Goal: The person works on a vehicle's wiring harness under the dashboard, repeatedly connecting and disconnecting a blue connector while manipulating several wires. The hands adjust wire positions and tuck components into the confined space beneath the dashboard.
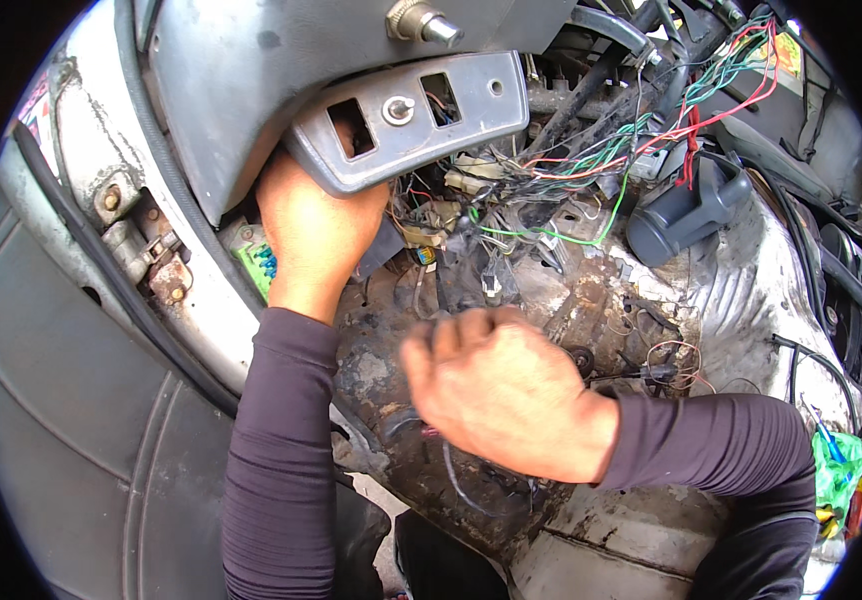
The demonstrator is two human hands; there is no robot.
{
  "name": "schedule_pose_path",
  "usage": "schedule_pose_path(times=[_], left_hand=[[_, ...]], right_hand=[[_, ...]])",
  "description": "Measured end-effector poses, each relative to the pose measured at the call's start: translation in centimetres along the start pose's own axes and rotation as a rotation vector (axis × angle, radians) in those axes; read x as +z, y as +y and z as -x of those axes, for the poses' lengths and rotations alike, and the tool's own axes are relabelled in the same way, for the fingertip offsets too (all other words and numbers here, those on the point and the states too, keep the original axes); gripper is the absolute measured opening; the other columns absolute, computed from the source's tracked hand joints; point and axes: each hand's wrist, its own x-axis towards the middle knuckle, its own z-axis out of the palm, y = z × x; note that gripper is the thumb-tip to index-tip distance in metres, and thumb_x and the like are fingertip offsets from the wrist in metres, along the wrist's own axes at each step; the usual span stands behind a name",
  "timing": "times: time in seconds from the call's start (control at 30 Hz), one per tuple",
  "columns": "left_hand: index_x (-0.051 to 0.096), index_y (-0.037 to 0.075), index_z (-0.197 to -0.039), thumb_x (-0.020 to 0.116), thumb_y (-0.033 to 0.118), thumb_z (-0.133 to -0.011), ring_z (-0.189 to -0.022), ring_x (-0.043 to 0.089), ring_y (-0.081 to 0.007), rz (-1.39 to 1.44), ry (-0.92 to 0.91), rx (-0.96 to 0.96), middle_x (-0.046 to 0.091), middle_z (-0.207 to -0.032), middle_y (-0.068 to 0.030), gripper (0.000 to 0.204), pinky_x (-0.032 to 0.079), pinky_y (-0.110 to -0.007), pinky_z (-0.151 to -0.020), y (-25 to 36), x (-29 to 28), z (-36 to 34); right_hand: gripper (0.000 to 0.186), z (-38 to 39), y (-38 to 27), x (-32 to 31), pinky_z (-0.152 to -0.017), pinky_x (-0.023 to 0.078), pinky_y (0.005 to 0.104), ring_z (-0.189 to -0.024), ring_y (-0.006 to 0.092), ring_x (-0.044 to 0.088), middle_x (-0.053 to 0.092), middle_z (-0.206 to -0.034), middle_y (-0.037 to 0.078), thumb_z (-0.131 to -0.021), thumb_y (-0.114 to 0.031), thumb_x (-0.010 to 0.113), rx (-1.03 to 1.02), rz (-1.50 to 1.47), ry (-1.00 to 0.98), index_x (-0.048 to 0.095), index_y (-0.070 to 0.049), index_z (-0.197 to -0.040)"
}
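My left hand (319,235) reaches up behind a grey switch panel (431,135) at the upper middle. A bit of skin shows through the panel's left square cutout, but the fingers are hidden. The panel has two square openings and a metal switch stem between them. Lower and to the right, my right hand (496,390) is over the bare floor, its back turned up, slightly blurred. Its fingers are curled in; whatever they hold, if anything, is hidden under the hand. Behind the panel hang loose wires and pale connectors (431,225).
Red, green and black wires (651,145) spread across the upper right. A dark grey plastic duct (689,215) lies on the rusty floor (591,290). A green fuse block (254,262) sits by the door frame. The padded door (81,420) fills the left; a green bag (836,470) is far right.
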Motion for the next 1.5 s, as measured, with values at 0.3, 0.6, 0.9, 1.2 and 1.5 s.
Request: schedule_pose_path(times=[0.3,0.6,0.9,1.2,1.5], left_hand=[[0.065,0.002,-0.090,0.070,0.012,-0.077,-0.077,0.069,-0.0434,0.084,-0.095,-0.040,0.069,-0.084,-0.0207,0.018,0.056,-0.048,-0.067,-0.1,-0.5,-0.4],[0.069,0.005,-0.105,0.075,0.013,-0.074,-0.090,0.071,-0.0385,0.202,-0.144,-0.017,0.072,-0.099,-0.0161,0.032,0.057,-0.044,-0.078,-0.5,-0.5,-1.0],[0.071,0.006,-0.109,0.075,0.020,-0.081,-0.094,0.072,-0.0381,0.090,-0.145,0.042,0.074,-0.103,-0.0171,0.031,0.058,-0.045,-0.079,-1.4,-0.4,-0.7],[0.068,0.004,-0.111,0.075,0.025,-0.081,-0.098,0.070,-0.0417,0.017,-0.241,-0.016,0.072,-0.108,-0.0201,0.037,0.057,-0.047,-0.083,-1.7,-0.3,-0.9],[0.067,0.001,-0.112,0.078,0.030,-0.081,-0.101,0.070,-0.0406,0.100,-0.255,-0.092,0.072,-0.109,-0.0211,0.044,0.057,-0.046,-0.086,-1.2,-0.9,-1.2]], right_hand=[[0.015,-4.0,4.4,0.1,-0.056,0.056,0.0384,-0.069,0.0254,0.071,0.066,-0.078,0.011,-0.082,-0.012,0.065,0.185,-0.173,0.237,0.065,-0.004,-0.096],[0.016,-6.5,10.8,6.6,-0.075,0.056,0.0549,-0.084,0.0482,0.068,0.068,-0.087,0.030,-0.087,-0.011,0.068,0.237,-0.567,0.550,0.069,0.005,-0.090],[0.023,-7.5,10.1,7.9,-0.069,0.058,0.0526,-0.077,0.0448,0.070,0.071,-0.085,0.025,-0.093,-0.023,0.069,0.330,-0.585,0.724,0.074,-0.001,-0.094],[0.022,-8.0,8.2,6.9,-0.077,0.057,0.0524,-0.083,0.0431,0.071,0.073,-0.090,0.022,-0.091,-0.024,0.071,0.482,-0.847,0.692,0.078,-0.007,-0.102],[0.024,-8.8,6.4,6.6,-0.081,0.056,0.0431,-0.089,0.0377,0.074,0.075,-0.093,0.022,-0.085,-0.019,0.076,0.661,-1.283,0.717,0.078,-0.002,-0.101]])
